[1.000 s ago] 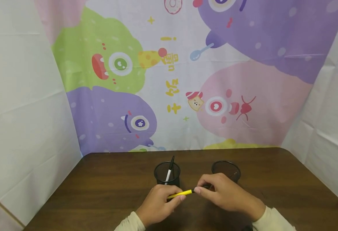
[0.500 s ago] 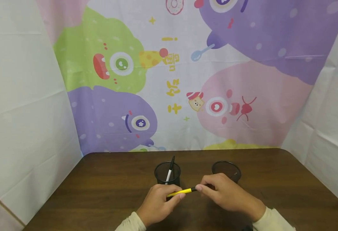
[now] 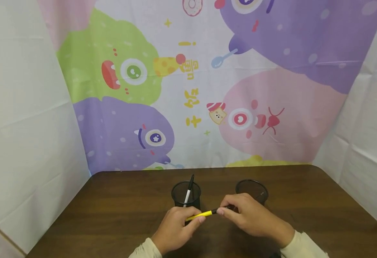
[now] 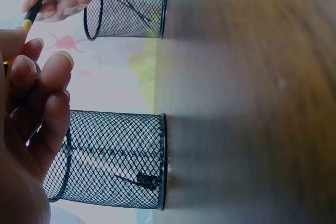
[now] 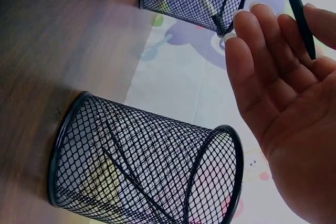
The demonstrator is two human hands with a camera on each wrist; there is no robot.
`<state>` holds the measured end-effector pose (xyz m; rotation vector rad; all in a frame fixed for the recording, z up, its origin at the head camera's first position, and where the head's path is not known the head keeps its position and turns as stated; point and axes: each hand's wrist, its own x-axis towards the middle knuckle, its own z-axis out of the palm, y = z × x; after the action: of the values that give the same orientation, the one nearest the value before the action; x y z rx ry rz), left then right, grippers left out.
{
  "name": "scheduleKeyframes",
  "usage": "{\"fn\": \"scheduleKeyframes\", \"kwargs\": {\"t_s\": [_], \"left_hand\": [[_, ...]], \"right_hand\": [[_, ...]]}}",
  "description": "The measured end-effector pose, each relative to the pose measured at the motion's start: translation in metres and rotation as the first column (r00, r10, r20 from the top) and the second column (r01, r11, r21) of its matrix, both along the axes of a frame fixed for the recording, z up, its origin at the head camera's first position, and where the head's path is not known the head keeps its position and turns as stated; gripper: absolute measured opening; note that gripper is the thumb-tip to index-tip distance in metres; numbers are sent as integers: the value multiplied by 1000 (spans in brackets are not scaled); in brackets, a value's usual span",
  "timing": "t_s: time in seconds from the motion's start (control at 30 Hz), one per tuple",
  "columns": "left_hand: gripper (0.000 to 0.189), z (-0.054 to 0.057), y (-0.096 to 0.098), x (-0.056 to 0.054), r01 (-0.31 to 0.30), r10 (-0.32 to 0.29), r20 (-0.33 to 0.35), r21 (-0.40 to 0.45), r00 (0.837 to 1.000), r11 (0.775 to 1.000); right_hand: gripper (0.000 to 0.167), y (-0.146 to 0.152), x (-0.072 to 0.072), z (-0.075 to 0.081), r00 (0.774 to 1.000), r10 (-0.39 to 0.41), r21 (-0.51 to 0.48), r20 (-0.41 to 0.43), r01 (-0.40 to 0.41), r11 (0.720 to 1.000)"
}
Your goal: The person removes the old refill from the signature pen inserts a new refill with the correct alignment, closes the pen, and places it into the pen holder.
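In the head view my left hand (image 3: pixel 177 227) grips the yellow barrel of a marker (image 3: pixel 201 215) between thumb and fingers. My right hand (image 3: pixel 253 216) pinches the marker's black capped end with thumb and index finger. The marker is held nearly level above the table, pointing right. Close up in the right wrist view, the tapered black cap (image 5: pixel 301 24) lies against the right thumb, and the other fingers (image 5: pixel 278 51) are loosely bent. Part of the yellow barrel is hidden inside the left hand.
Just beyond my left hand stands a black mesh pen cup (image 3: pixel 186 193) with a white, black-capped marker (image 3: pixel 188 191) leaning in it. A second mesh cup (image 5: pixel 147 156) is behind my right hand. Both stand on a brown table (image 3: pixel 127 200) before a cartoon-printed cloth (image 3: pixel 201 150).
Both hands stay almost in place on the marker. Slightly more of its black end shows between the yellow barrel and the right fingertips than one second ago.
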<state>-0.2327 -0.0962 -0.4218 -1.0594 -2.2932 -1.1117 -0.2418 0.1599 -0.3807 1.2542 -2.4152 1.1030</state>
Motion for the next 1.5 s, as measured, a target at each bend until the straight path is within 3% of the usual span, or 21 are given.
{"fn": "scheduleKeyframes", "kwargs": {"t_s": [0.13,0.47,0.87,1.2,1.5], "left_hand": [[9,1,0,0,-1,1,-6,-2,1000,1000],[14,-2,-1,2,41,-42,98,14,994,999],[19,2,-3,2,61,-63,99,15,993,998],[12,-1,-3,-2,48,-48,-36,18,998,999],[9,-2,-2,-3,75,-72,-49,48,996,996]], "right_hand": [[10,-1,1,1,1000,-12,-2,-3,12,1000],[6,-2,3,0,1000,-24,-4,-18,24,1000],[8,-1,1,-1,999,-21,0,-38,21,1000],[11,0,-2,-2,997,47,-19,-66,-48,999],[12,2,-2,-1,993,65,-9,-98,-67,998]]}}
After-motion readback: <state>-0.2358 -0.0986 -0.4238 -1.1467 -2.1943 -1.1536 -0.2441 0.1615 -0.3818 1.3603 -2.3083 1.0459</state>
